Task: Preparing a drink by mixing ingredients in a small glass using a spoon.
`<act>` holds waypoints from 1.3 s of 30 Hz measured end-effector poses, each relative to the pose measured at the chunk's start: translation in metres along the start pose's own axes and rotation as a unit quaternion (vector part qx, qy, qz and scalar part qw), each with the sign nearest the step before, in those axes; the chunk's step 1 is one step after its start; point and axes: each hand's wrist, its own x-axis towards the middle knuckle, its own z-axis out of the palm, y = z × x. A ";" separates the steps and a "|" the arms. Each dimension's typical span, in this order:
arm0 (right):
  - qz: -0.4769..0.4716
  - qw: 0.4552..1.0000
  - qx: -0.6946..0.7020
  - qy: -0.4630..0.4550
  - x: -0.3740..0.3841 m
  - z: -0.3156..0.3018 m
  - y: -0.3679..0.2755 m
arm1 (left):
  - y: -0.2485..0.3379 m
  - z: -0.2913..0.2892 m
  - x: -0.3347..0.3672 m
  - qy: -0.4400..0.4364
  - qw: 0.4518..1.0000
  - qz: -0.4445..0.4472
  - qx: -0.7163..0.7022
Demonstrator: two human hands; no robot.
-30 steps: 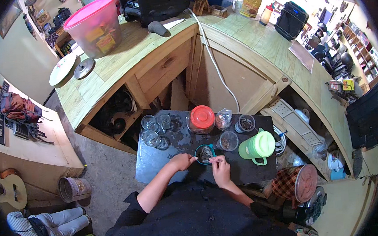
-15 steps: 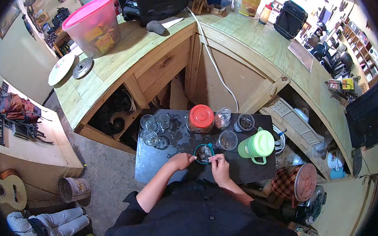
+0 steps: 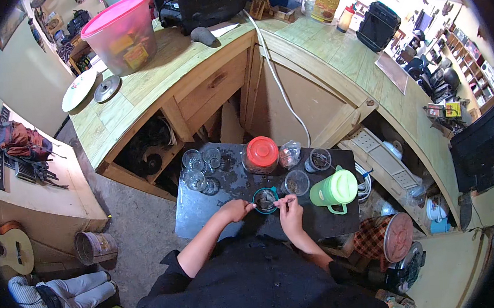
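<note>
Wooden cabinets [image 3: 213,82] stand beyond a dark worktop [image 3: 191,215]. Above its near edge, the right hand [image 3: 288,208] has shifted slightly forward and outward, thumb and fingers nearly together, so the handling seems ongoing; whether they grip anything, I cannot tell. A green pitcher [image 3: 334,191] stands lidded, contents hidden; then a red-lidded jar [image 3: 261,155] and two clear cups [image 3: 297,182] with dark bits inside. Between both hands, a small teal-rimmed bowl [image 3: 266,201], pinched at its left side by the left hand [image 3: 236,210], contains dark matter.
</note>
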 end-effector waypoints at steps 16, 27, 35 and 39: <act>-0.005 0.999 0.047 0.026 -0.001 0.003 -0.002 | 0.001 -0.001 0.001 -0.009 1.000 -0.015 -0.004; -0.048 0.996 -0.043 -0.067 0.019 -0.007 -0.044 | 0.000 -0.001 0.003 -0.010 1.000 -0.025 0.000; -0.228 0.939 -0.092 -0.241 0.035 -0.024 -0.046 | -0.005 0.003 0.006 -0.006 1.000 -0.011 0.001; -0.119 0.965 -0.154 -0.175 0.020 -0.021 -0.047 | -0.005 0.003 0.004 -0.002 1.000 -0.011 -0.008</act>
